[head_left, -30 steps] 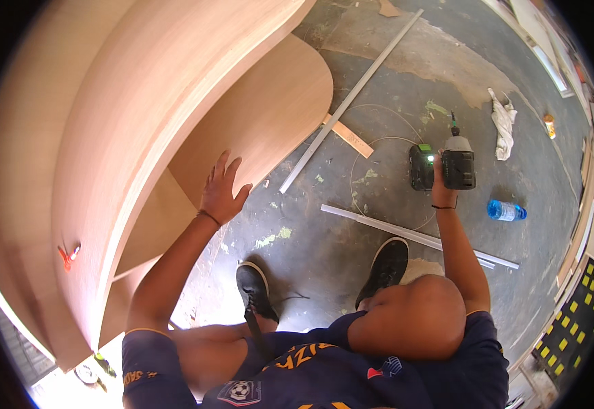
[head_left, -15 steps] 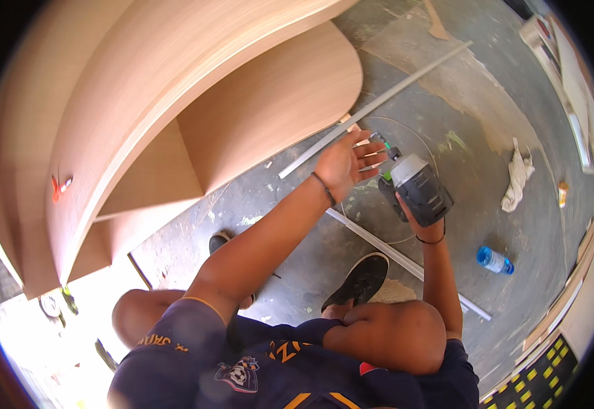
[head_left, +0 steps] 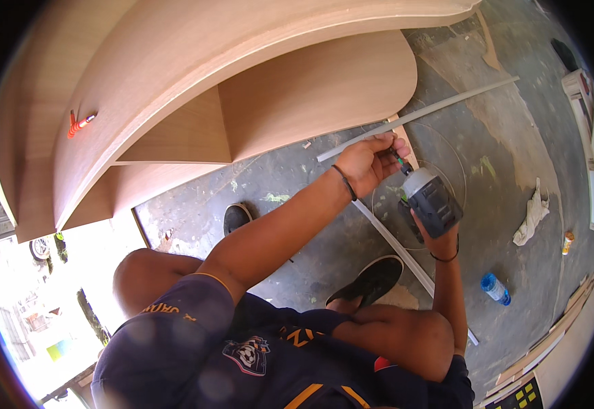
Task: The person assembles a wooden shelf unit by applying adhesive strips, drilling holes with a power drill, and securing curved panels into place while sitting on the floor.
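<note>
In my right hand [head_left: 440, 235] is a black and grey cordless drill [head_left: 434, 202], its nose aimed up and left. A thin driver bit [head_left: 404, 164] with a green band sticks out of the chuck. My left hand [head_left: 372, 163] reaches across to the drill's front, fingers curled and pinched around the bit's far end. Whether a screw sits at that tip is too small to tell. Just beyond my left fingers, a narrow wooden strip [head_left: 402, 140] and a long grey metal bar [head_left: 440, 108] lie on the floor.
A large curved wooden counter [head_left: 317, 88] stands at the left and far side. An orange-red object [head_left: 81, 124] is on its panel. A second metal bar [head_left: 396, 247] lies between my feet and right arm. To the right are a blue bottle [head_left: 495, 289], a whitish cloth [head_left: 532, 217] and a small orange-capped container [head_left: 568, 243].
My left hand has gone from spread fingers to a pinch at the drill's bit. The view has shifted, so the counter and floor items appear moved.
</note>
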{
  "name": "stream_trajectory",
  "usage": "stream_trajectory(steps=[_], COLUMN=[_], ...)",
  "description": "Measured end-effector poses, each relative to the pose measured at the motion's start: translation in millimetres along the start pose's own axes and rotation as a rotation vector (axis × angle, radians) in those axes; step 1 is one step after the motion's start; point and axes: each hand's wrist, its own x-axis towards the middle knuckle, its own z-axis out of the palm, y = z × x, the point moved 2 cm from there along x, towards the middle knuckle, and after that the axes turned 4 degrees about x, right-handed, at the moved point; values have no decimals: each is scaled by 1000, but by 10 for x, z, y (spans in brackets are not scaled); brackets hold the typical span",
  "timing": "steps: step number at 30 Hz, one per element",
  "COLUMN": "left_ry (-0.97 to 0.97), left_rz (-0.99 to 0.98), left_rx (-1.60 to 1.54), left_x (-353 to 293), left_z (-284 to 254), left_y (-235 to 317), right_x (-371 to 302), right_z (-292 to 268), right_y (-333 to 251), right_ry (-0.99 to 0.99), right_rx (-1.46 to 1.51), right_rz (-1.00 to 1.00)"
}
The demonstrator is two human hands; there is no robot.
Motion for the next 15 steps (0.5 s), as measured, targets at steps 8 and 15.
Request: stream_trajectory(steps=[8, 15], left_ry=[29, 5], left_rz=[6, -10], left_rx=[5, 7], left_x=[-4, -48], left_z=[-40, -60], left_y=[-13, 7], right_x=[-15, 43], right_z=[21, 22], right_y=[-74, -165], right_ry=[67, 109], right_rx=[223, 142], right_rz=[307, 181])
